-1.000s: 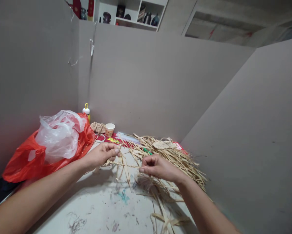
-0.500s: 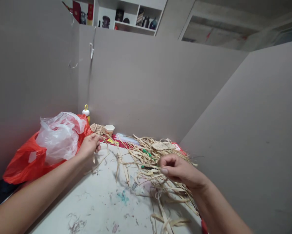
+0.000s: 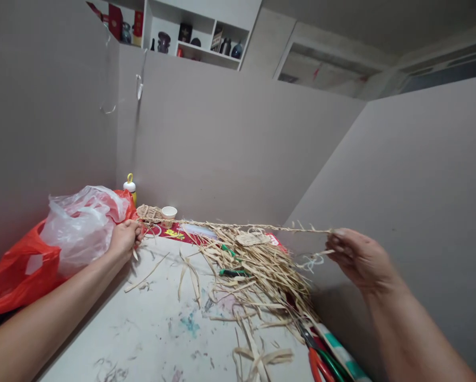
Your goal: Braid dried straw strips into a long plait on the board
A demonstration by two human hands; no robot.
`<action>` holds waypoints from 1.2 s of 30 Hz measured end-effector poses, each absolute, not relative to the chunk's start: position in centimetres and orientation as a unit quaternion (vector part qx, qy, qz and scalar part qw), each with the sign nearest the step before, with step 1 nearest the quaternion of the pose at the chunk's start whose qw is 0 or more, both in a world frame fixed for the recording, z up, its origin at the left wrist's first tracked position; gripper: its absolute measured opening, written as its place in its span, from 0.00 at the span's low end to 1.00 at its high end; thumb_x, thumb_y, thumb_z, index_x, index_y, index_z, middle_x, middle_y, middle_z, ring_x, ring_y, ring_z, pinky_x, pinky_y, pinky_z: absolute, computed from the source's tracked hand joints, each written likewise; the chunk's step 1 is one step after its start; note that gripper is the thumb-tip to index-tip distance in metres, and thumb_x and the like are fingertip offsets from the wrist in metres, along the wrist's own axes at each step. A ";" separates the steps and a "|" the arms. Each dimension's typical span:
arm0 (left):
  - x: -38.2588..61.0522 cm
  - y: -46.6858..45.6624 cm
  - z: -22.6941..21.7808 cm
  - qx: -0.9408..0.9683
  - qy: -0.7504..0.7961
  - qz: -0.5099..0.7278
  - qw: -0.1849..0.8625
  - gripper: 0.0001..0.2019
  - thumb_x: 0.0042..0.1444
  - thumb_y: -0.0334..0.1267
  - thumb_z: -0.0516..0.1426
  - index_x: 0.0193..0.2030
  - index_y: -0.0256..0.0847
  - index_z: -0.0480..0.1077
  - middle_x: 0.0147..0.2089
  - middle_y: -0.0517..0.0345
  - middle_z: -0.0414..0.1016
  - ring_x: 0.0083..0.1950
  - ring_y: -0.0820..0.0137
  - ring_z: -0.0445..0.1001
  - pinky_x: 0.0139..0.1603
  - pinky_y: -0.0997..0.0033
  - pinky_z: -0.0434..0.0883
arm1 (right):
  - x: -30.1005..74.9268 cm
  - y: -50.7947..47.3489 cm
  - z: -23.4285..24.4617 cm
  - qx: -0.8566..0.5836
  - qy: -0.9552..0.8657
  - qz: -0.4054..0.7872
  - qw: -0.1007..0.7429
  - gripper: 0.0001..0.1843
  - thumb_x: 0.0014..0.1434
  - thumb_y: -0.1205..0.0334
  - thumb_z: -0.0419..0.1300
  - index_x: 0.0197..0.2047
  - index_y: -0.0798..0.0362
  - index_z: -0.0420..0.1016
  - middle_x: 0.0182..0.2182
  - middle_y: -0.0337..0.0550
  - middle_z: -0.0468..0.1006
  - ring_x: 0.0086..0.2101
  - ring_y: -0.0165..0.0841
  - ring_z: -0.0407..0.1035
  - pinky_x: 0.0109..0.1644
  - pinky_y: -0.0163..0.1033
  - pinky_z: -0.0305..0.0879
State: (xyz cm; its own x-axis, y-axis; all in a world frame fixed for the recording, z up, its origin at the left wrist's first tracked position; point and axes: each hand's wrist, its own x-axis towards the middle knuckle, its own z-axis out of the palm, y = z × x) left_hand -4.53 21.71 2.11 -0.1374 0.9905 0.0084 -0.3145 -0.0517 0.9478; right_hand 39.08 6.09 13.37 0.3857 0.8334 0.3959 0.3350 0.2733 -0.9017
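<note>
A thin twisted straw cord [image 3: 238,225] is stretched nearly level across the table, taut between my two hands. My left hand [image 3: 125,237] is closed on its left end, beside the plastic bags. At the right, my right hand [image 3: 361,260] grips the other end, with a loose strip tail and a whitish thread hanging near the fingers. Under the cord lies a heap of dry straw strips [image 3: 269,270], with a flat woven straw piece [image 3: 252,239] on top. A green-and-black handled tool [image 3: 233,273] is partly buried in the heap.
A white bag [image 3: 78,228] sits in a red plastic bag [image 3: 18,270] at left. Behind stand a yellow-and-white bottle [image 3: 129,188], a paper cup [image 3: 169,212] and a small woven basket [image 3: 149,212]. Red-handled scissors [image 3: 319,366] lie at front right. Grey partitions [image 3: 206,138] enclose the table.
My right hand has moved far right, away from my left, pulling the slack cord straight. My left hand has shifted slightly left. The scissors have come into view.
</note>
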 end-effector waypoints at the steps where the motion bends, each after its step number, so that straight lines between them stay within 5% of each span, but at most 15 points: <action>1: -4.5 21.7 2.1 0.401 0.438 0.596 0.540 0.04 0.45 0.34 0.53 0.25 0.39 0.59 0.15 0.71 0.55 0.15 0.82 0.56 0.14 0.83 0.51 | 39.8 6.6 13.2 -0.594 -0.516 0.169 0.594 0.19 0.49 0.50 0.61 0.16 0.49 0.60 0.14 0.34 0.55 0.14 0.24 0.47 0.18 0.35 0.41; 5: -4.0 20.9 1.9 0.473 0.436 0.470 0.604 0.06 0.42 0.35 0.57 0.24 0.38 0.62 0.14 0.70 0.55 0.13 0.81 0.54 0.13 0.82 0.48 | 41.9 9.1 12.0 -0.720 -0.514 -0.019 0.466 0.14 0.52 0.48 0.55 0.23 0.47 0.65 0.17 0.38 0.65 0.18 0.33 0.60 0.22 0.39 0.57; 9: -2.3 19.4 1.0 0.515 0.413 0.347 0.666 0.10 0.41 0.38 0.60 0.22 0.37 0.63 0.13 0.70 0.55 0.13 0.81 0.53 0.14 0.81 0.50 | 38.3 11.1 10.6 -0.747 -0.516 -0.083 0.412 0.10 0.47 0.56 0.60 0.33 0.51 0.71 0.34 0.52 0.74 0.34 0.47 0.69 0.37 0.52 0.62; 13: -1.1 18.0 0.4 0.546 0.359 0.271 0.707 0.12 0.44 0.44 0.60 0.25 0.38 0.64 0.14 0.71 0.54 0.14 0.82 0.51 0.15 0.80 0.50 | 28.5 11.5 8.2 -0.633 -0.670 -0.017 0.387 0.17 0.57 0.58 0.51 0.43 0.56 0.74 0.40 0.56 0.76 0.32 0.40 0.69 0.40 0.48 0.64; 17: -1.1 16.9 1.4 0.585 0.301 0.230 0.717 0.13 0.48 0.47 0.59 0.27 0.39 0.63 0.15 0.72 0.52 0.16 0.82 0.50 0.17 0.80 0.52 | 20.9 12.4 5.0 -0.536 -0.781 0.100 0.306 0.20 0.51 0.64 0.60 0.49 0.51 0.73 0.43 0.47 0.77 0.27 0.31 0.68 0.36 0.38 0.65; 21: -1.5 16.7 2.5 0.640 0.287 0.203 0.683 0.14 0.51 0.48 0.56 0.26 0.39 0.62 0.15 0.71 0.52 0.16 0.81 0.51 0.18 0.79 0.52 | 20.2 14.0 3.0 -0.488 -0.823 0.152 0.247 0.07 0.54 0.67 0.57 0.32 0.56 0.77 0.26 0.40 0.74 0.25 0.28 0.62 0.30 0.32 0.58; 23: -1.6 16.9 2.5 0.684 0.301 0.182 0.639 0.15 0.51 0.49 0.56 0.24 0.40 0.61 0.15 0.70 0.53 0.15 0.80 0.52 0.17 0.78 0.50 | 21.1 14.3 3.0 -0.476 -0.828 0.176 0.240 0.12 0.57 0.64 0.55 0.25 0.57 0.74 0.20 0.37 0.69 0.23 0.26 0.59 0.27 0.31 0.54; 27: -1.5 17.1 1.9 0.734 0.331 0.139 0.576 0.16 0.51 0.50 0.55 0.24 0.40 0.62 0.15 0.68 0.56 0.16 0.78 0.52 0.16 0.77 0.48 | 22.4 13.9 3.5 -0.443 -0.824 0.262 0.239 0.15 0.59 0.58 0.55 0.24 0.57 0.73 0.20 0.35 0.65 0.23 0.26 0.56 0.27 0.31 0.52; 32: -0.9 16.7 1.2 0.700 0.341 0.158 0.607 0.15 0.51 0.49 0.55 0.25 0.39 0.65 0.16 0.66 0.59 0.16 0.79 0.53 0.17 0.78 0.49 | 22.4 13.4 3.0 -0.451 -0.790 0.334 0.248 0.14 0.54 0.55 0.60 0.38 0.56 0.77 0.23 0.36 0.69 0.24 0.27 0.58 0.28 0.31 0.55; 36: -0.3 16.5 0.8 0.649 0.306 0.183 0.672 0.13 0.50 0.47 0.56 0.28 0.38 0.67 0.18 0.63 0.64 0.18 0.78 0.60 0.19 0.79 0.58 | 22.4 13.5 2.4 -0.448 -0.801 0.292 0.269 0.15 0.57 0.55 0.57 0.28 0.57 0.76 0.20 0.36 0.68 0.23 0.26 0.59 0.28 0.31 0.55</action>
State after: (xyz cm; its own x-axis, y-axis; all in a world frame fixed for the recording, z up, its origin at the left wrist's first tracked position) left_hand -0.29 16.54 0.80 0.7453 0.6437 -0.1738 0.1515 0.0904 0.9843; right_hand 22.42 13.48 2.45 -0.4534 0.8751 0.1693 0.5615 0.4279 -0.7082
